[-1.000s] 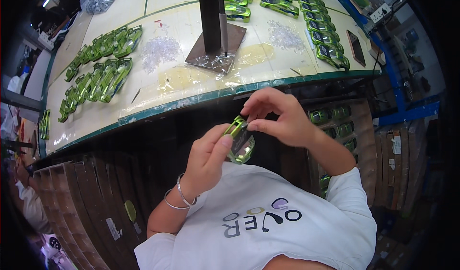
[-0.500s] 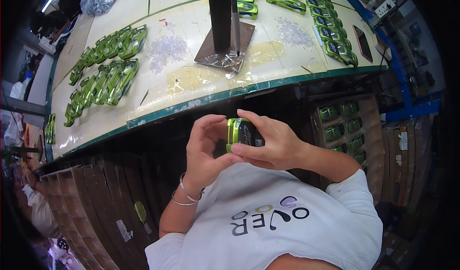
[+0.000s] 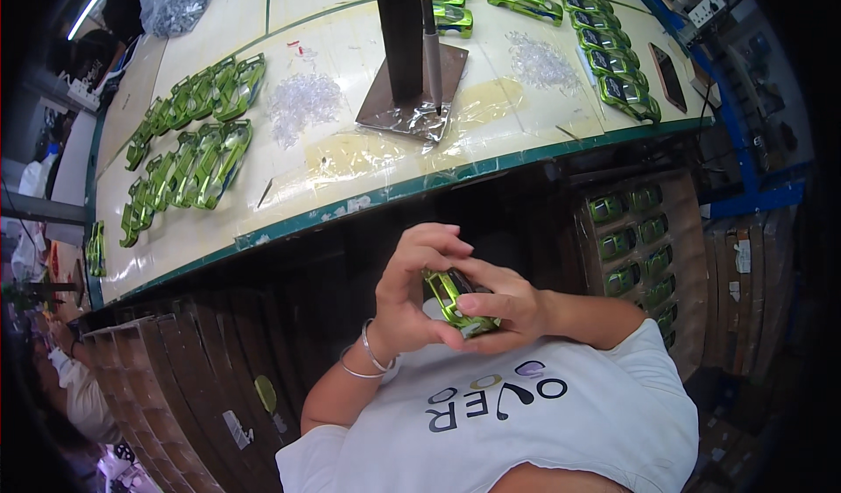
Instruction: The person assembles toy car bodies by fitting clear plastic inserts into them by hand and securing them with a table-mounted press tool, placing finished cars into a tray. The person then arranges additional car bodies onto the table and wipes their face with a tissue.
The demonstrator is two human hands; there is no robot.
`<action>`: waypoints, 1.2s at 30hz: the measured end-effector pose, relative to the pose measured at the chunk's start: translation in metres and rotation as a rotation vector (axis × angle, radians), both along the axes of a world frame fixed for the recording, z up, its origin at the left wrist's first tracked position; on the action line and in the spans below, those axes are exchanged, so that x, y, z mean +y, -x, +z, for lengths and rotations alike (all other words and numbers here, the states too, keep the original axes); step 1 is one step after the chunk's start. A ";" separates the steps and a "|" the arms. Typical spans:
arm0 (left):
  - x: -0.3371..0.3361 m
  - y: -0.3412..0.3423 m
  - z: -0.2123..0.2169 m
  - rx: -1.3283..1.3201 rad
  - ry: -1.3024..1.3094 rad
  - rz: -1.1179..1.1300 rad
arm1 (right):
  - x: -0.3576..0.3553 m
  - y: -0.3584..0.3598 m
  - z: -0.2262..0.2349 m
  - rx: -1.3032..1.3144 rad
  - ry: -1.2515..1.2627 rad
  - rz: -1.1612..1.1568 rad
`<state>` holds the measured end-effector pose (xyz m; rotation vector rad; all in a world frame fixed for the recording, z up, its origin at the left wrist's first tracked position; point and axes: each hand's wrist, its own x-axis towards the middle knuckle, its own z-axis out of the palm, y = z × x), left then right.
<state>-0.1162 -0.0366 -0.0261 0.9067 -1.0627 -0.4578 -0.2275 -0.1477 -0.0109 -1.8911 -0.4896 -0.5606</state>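
Observation:
A glossy green toy car body [image 3: 446,299] with a dark part is between my two hands, in front of my chest and below the table edge. My right hand [image 3: 517,307] is closed on it, thumb across its near side. On the other side my left hand [image 3: 405,293] curls round it, the thumb at its lower end and the fingers arched over the top. My fingers hide part of the car. Two bracelets circle my left wrist.
Rows of green car shells [image 3: 188,167] lie on the table's left, finished-looking green cars [image 3: 604,51] on its right. A screwdriver [image 3: 433,55] hangs by a post over a brown plate [image 3: 377,116]. Clear small parts [image 3: 302,103] form piles. A divided tray [image 3: 626,239] of cars stands at right.
Both hands have come down and nearer my body with the car. It is turned and tilted, so its green frame shows more and its dark side less.

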 end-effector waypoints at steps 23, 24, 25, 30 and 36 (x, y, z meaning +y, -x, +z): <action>0.007 -0.006 0.017 0.858 -0.362 -0.349 | -0.018 -0.007 0.012 0.072 0.381 -0.024; 0.004 -0.005 0.012 0.796 -0.305 -0.272 | -0.017 -0.008 0.007 0.068 0.386 -0.028; 0.001 -0.004 0.009 0.733 -0.248 -0.197 | -0.014 -0.007 0.002 0.128 0.131 -0.027; -0.007 0.002 -0.010 0.968 -0.117 -0.350 | 0.007 0.002 -0.005 0.427 -1.177 0.069; -0.033 0.008 -0.010 0.697 -0.230 -0.282 | -0.011 -0.016 -0.004 0.506 -1.858 0.172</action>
